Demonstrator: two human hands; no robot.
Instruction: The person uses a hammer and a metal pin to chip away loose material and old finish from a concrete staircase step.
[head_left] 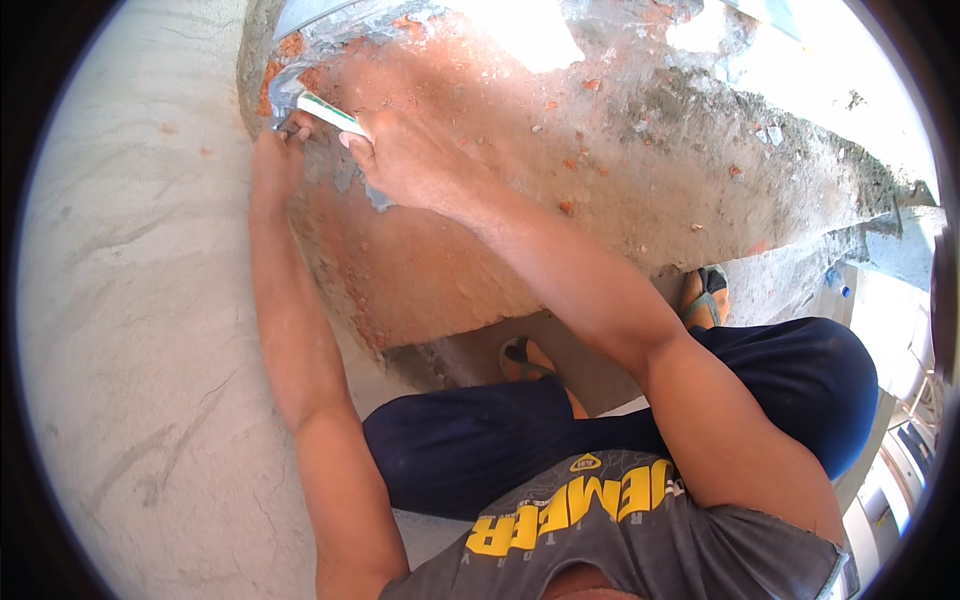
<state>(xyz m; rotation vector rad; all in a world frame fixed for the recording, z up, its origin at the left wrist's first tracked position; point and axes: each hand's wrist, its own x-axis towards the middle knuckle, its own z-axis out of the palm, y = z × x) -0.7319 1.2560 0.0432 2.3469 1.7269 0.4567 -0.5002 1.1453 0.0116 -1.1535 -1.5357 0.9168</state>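
Note:
My right hand (400, 155) is closed around the pale handle of a hammer (332, 112), which has a green stripe. The hammer's grey metal head (287, 88) is just above my left hand (280, 155), by the corner where the wall meets the ledge. My left hand's fingers are curled in; a bit of dark metal shows at them, but hand and hammer head cover most of it. Broken orange brick (268, 90) is exposed along the corner beside the hammer head.
A plastered grey wall (140, 250) rises along my left. Brick chips (567, 208) and dust lie over the rough ledge (480, 270) in front of me. My sandalled feet (708, 295) are below its near edge. A clear bottle with a blue cap (838, 285) is at the right.

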